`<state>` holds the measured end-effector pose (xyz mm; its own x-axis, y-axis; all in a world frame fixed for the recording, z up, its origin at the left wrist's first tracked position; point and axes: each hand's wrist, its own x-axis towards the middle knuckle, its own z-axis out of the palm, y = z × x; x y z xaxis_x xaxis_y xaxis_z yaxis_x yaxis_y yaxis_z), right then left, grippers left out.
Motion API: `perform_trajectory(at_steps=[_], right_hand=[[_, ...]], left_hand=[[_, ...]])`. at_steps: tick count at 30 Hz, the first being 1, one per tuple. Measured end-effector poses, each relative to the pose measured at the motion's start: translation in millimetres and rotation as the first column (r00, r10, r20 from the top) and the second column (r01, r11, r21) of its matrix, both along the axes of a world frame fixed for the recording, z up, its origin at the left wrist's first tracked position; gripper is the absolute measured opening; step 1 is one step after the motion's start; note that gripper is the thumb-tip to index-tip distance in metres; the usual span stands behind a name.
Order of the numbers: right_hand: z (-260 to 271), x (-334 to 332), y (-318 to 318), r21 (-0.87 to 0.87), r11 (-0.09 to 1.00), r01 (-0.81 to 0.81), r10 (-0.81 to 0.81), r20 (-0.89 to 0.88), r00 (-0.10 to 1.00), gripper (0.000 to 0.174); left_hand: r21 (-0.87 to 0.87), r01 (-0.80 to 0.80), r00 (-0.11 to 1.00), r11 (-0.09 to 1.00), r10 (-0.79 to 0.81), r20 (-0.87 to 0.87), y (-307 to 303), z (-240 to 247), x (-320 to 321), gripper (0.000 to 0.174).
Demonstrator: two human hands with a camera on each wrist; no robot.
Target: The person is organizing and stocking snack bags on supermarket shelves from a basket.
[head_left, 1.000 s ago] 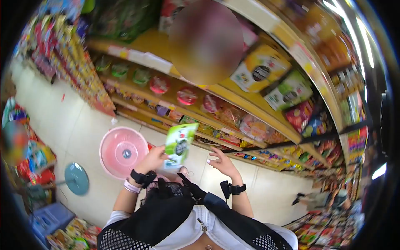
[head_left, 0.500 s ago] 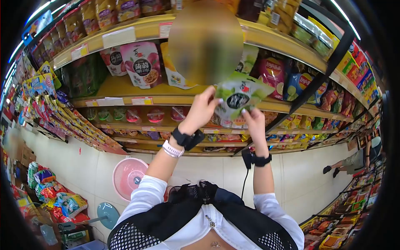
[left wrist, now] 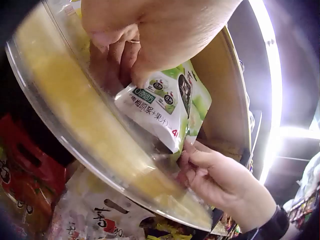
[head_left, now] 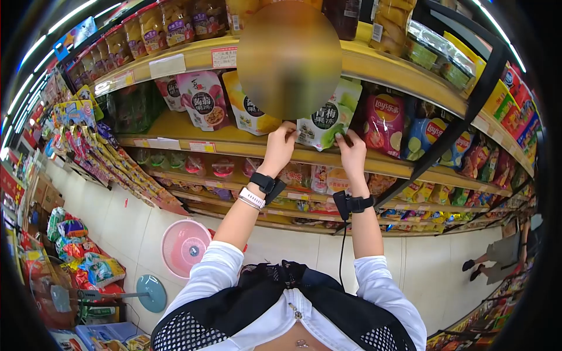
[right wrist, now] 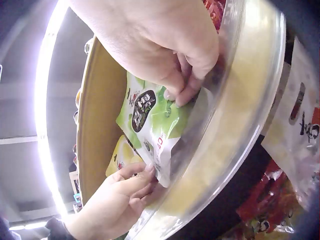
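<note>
A green and white pouch (head_left: 328, 120) stands on the yellow shelf (head_left: 234, 140), its lower edge by the shelf lip. The left hand (head_left: 279, 149) pinches its lower left corner; in the left wrist view that hand (left wrist: 155, 40) covers part of the pouch (left wrist: 165, 100). At the lower right corner the right hand (head_left: 353, 155) pinches the pouch between thumb and fingers. The right wrist view shows the right hand (right wrist: 155, 45) above the green pouch (right wrist: 150, 120) and the left hand (right wrist: 117, 200) at its other corner.
Yellow pouch (head_left: 249, 108) and pink pouch (head_left: 203, 102) stand to the left, chip bags (head_left: 383, 123) to the right beside a black post (head_left: 436, 146). Lower shelves hold cups and packets. A pink basket (head_left: 184, 248) and a teal round base (head_left: 151, 293) are on the floor. A person (head_left: 503, 254) is at far right.
The green pouch, tilted in front of the shelf half a second ago, now stands upright on it. Both hands have moved with it, from low over the floor at first up to the shelf.
</note>
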<state>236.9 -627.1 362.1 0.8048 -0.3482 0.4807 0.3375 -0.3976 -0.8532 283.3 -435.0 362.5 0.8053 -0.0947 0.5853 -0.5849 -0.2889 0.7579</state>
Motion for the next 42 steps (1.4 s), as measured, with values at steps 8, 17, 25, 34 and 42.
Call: perform_trajectory(at_steps=[8,17,25,34,42], right_hand=[[0,11,-6,0.010,0.999,-0.053,0.052,0.061,0.997,0.013],[-1,14,-9,0.106,0.990,-0.095,0.086,0.089,0.992,0.008],[2,14,-4,0.142,0.986,-0.084,0.066,0.122,0.990,0.010],[4,6,-7,-0.045,0.998,-0.042,0.044,0.041,0.998,0.025],[41,27,-11,-0.221,0.961,0.169,-0.085,0.347,0.934,0.068]], left_hand=[[-0.084,-0.025,0.999,0.996,0.027,0.024,-6,1,2,0.010],[-0.123,-0.049,0.998,0.991,0.054,0.031,-6,-3,6,0.009],[-0.107,-0.117,0.988,0.987,0.126,0.084,-10,-3,7,0.008],[0.062,-0.066,0.998,0.996,0.066,0.010,-1,5,1,0.042],[0.086,0.155,0.988,0.984,-0.152,-0.037,-19,18,12,0.089]])
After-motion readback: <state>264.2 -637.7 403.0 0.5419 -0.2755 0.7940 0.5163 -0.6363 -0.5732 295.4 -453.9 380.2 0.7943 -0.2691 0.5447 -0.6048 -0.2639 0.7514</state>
